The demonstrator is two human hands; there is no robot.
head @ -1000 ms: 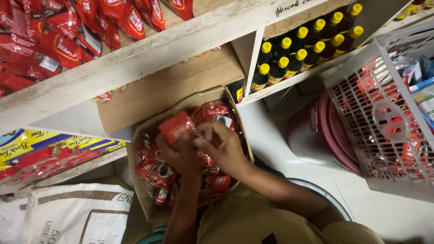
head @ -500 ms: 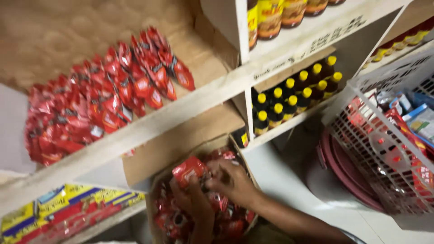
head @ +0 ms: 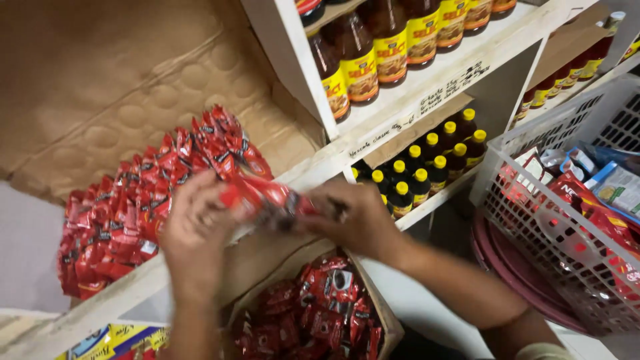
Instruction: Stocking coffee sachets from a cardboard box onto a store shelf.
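Both of my hands hold a bundle of red sachets [head: 267, 200] raised in front of the wooden shelf edge [head: 127, 290]. My left hand [head: 193, 230] grips its left end and my right hand [head: 353, 217] grips its right end. Below them sits an open cardboard box [head: 387, 320] full of more red sachets [head: 320, 313]. On the shelf behind my left hand lies a pile of the same red sachets [head: 133, 207], lined up on brown cardboard.
Small dark bottles with yellow caps [head: 427, 170] fill the compartment to the right. Larger brown bottles with yellow labels [head: 373, 53] stand on the shelf above. A white plastic basket [head: 547, 220] with packets stands at the right over a maroon tub [head: 507, 267].
My hands have lifted the bundle of red sachets out of the box up to shelf height. The view has tilted upward, showing higher shelves.
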